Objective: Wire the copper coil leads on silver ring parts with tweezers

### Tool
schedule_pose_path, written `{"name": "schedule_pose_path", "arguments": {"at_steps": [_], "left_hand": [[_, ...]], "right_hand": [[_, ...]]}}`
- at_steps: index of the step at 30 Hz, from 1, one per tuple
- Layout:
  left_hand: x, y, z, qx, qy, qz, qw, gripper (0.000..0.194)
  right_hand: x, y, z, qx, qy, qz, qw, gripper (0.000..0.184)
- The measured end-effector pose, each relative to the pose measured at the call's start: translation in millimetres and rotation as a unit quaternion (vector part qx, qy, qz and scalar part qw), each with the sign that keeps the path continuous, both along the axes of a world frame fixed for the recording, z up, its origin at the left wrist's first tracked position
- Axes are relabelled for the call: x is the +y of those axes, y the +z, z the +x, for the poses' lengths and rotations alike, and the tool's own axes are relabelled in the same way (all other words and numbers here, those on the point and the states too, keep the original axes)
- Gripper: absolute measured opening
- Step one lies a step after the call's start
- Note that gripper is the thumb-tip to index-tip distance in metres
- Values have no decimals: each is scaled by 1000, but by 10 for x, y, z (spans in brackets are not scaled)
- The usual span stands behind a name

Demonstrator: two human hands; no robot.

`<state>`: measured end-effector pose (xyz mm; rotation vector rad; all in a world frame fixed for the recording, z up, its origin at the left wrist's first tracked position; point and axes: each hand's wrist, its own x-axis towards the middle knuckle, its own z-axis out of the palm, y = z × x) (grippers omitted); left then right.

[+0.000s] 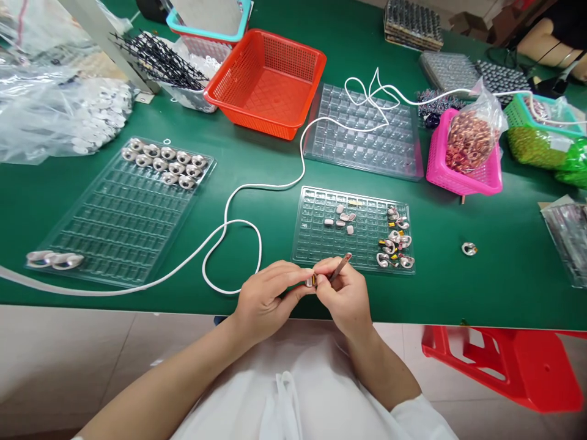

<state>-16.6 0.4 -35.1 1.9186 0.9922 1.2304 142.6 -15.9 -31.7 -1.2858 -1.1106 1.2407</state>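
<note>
Just in front of me at the table edge, my left hand pinches a small silver earbud shell with a yellow and dark inside. My right hand is closed around a slim metal tool, whose flat end sticks out up and to the right. Its fingertips meet the shell too; the tool's working tip is hidden. Right behind my hands lies a clear compartment tray. On it are several small pale caps in the middle and several silver shells with yellow parts at the right.
A larger clear tray at left holds silver shells. A white cable loops across the green table. Behind stand a red basket, stacked clear trays and a pink basket. One loose shell lies right. Another person's arm is far right.
</note>
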Motion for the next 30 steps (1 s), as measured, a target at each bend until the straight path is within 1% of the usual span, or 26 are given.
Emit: {"name": "schedule_pose_path", "arguments": {"at_steps": [3, 4, 6, 7, 8, 9, 10, 12, 14, 15, 17, 18, 20, 22, 26, 30], "left_hand": [[8, 7, -7, -17, 1, -47, 999, 26], [13, 18, -10, -25, 1, -72, 997, 25], [26, 53, -21, -48, 6, -148, 988, 23], [34, 74, -29, -67, 11, -203, 977, 21], [43, 95, -38, -92, 15, -266, 959, 20], [52, 115, -47, -123, 12, -333, 935, 19], [63, 132, -55, -158, -2, -398, 904, 19], [83, 155, -60, -226, -54, -502, 833, 20], [96, 164, -49, -279, -104, -567, 768, 23], [98, 166, -39, -300, -118, -589, 741, 24], [93, 169, -14, -330, -128, -620, 700, 27], [86, 170, -3, -339, -130, -629, 687, 28], [71, 176, 12, -346, -135, -641, 672, 29], [56, 184, 19, -344, -143, -646, 666, 29], [30, 201, 33, -331, -152, -644, 673, 32], [7, 195, 41, -305, -142, -641, 690, 39]], "right_hand": [[-4, 31, 59, -17, 27, -26, 999, 4], [-5, 52, 89, -28, 41, -34, 998, 6], [-6, 95, 161, -50, 61, -37, 996, 14], [-3, 112, 201, -58, 64, -32, 996, 17], [1, 125, 239, -64, 61, -23, 996, 20], [8, 131, 276, -68, 53, -12, 996, 21], [17, 131, 308, -71, 44, 3, 997, 20], [38, 122, 355, -81, 45, 38, 995, 19], [60, 112, 379, -89, 89, 84, 988, 22], [69, 110, 385, -91, 119, 109, 983, 26], [80, 114, 391, -92, 166, 150, 970, 33], [82, 118, 394, -94, 179, 165, 965, 36], [80, 130, 399, -108, 186, 185, 959, 39], [72, 142, 402, -126, 190, 200, 953, 39], [47, 146, 386, -154, 194, 205, 947, 39], [21, 125, 347, -153, 177, 200, 952, 35]]}}
